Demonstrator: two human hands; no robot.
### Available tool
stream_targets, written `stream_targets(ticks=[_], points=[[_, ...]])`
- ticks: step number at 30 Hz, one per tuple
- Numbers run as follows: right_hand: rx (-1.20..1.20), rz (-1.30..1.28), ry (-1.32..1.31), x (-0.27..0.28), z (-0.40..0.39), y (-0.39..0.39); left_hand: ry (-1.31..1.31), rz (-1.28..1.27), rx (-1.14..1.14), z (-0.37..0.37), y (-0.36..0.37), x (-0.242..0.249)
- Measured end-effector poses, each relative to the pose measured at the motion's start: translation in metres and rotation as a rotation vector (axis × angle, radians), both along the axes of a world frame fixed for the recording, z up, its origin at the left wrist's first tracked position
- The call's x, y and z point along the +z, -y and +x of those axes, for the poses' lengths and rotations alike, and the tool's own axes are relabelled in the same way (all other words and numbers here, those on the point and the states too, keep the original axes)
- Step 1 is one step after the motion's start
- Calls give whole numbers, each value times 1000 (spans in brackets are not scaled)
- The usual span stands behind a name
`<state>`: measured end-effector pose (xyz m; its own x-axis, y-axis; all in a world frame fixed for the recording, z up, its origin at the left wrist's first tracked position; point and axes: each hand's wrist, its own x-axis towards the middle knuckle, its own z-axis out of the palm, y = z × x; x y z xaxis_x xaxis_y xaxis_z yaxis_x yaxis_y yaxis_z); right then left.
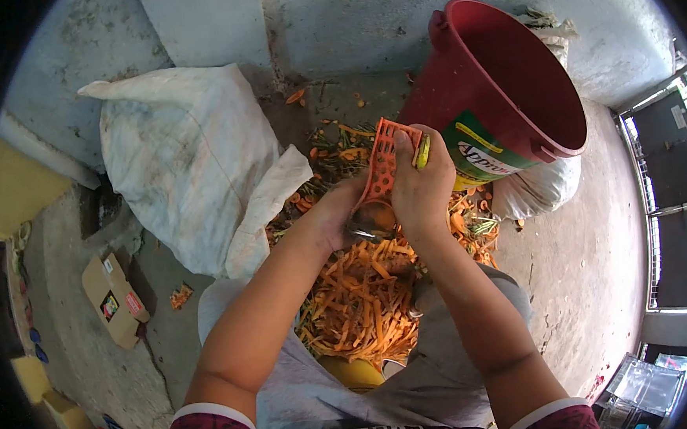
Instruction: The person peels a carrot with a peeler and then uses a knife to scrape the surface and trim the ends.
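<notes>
My right hand is closed on an orange perforated plastic piece, its thumb lying along the upper end. A yellow-green strip shows at that hand's fingers; its kind is not clear. On the other side, my left hand grips the lower end of the same orange piece, most of its fingers hidden behind it. A rounded brownish thing with a shiny edge sits between the palms. Right below lies a heap of orange peelings, over a yellow container between my knees.
A large red bucket stands tilted at the upper right, by a white sack. Another white sack slumps at the left. Peelings and green scraps litter the floor near the wall. A cardboard box lies at the left.
</notes>
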<state>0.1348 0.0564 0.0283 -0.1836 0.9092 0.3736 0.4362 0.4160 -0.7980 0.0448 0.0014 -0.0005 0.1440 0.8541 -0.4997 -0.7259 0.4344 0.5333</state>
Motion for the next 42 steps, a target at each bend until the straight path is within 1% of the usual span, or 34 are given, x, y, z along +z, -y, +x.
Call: stream_targets(ticks=[1,3,4,5,7,8,11,13,14,17,19,20,22,23,24,26,27,28,31,32,34,37,40,42], points=[[-52,72,-10,-2,2,-5,-7,44,-27,-1,0,-3],[-153,211,-31,-8,10,-26,-110,87,-178,-6,-2,-9],[-216,112,-120,-14,20,-49,-159,108,-251,-8,-2,-10],[-279,14,-209,-17,31,-68,-199,78,-245,-6,0,-4],[-370,93,-58,-12,42,-77,-281,22,-237,-2,4,14],[-413,135,20,-8,44,-78,-277,25,-227,-2,4,12],[-402,131,-159,-1,36,-71,-232,45,-202,-5,4,3],[-379,145,-107,2,37,-72,-166,72,-213,-7,5,1],[-370,152,-80,2,38,-73,-158,86,-256,-8,6,2],[-383,361,-25,-11,46,-90,-150,140,-351,-13,5,7],[-458,191,-171,-17,64,-113,-166,190,-372,-17,5,3],[-495,107,-244,-11,65,-114,-139,158,-344,-18,6,5],[-414,36,-441,-1,66,-110,-80,90,-288,-18,11,11],[-369,-1,-535,4,64,-106,-103,83,-242,-19,11,8],[-336,84,-431,-2,65,-110,-126,78,-196,-18,9,2],[-266,119,-346,-2,54,-98,-221,92,-124,-18,5,-6],[-233,133,-306,1,46,-89,-293,111,-99,-18,2,-9],[-218,82,-287,3,41,-82,-368,128,-77,-19,0,-11],[-175,-18,-361,14,29,-67,-419,201,-154,-24,-3,-15],[-205,6,-295,19,28,-64,-474,235,-169,-23,-4,-15],[-151,6,-387,18,32,-69,-583,305,-199,-22,-4,-12],[-76,-49,-539,9,43,-82,-531,32,-28,-13,-5,1],[-58,-155,-708,15,42,-78,-267,106,-66,-21,-11,-28],[-56,-266,-785,15,38,-74,-228,89,-70,-17,-9,-15]])
